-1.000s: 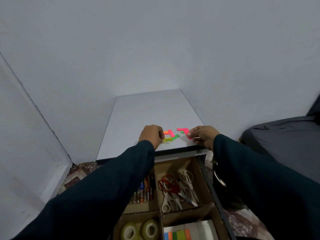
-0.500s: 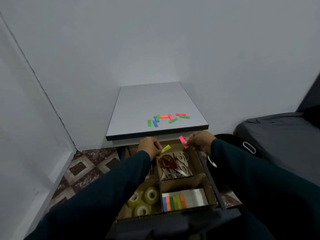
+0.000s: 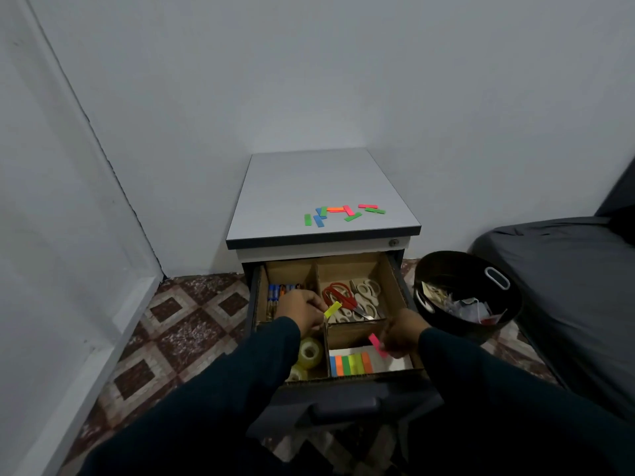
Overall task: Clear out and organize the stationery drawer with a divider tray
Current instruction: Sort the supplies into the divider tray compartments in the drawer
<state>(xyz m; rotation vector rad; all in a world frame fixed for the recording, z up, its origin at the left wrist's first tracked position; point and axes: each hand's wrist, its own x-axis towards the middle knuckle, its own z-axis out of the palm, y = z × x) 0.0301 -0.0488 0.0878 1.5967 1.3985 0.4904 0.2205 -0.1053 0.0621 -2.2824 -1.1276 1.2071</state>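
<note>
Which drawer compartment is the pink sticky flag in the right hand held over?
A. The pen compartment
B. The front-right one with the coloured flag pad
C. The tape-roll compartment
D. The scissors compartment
B: the right hand pinches the pink flag just above the coloured flag pad in the front-right compartment.

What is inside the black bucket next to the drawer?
The black bucket holds a jumble of crumpled paper scraps, mostly white and tan with a bit of red. Whatever lies underneath that pile is covered, and the pieces are too small to name.
</note>
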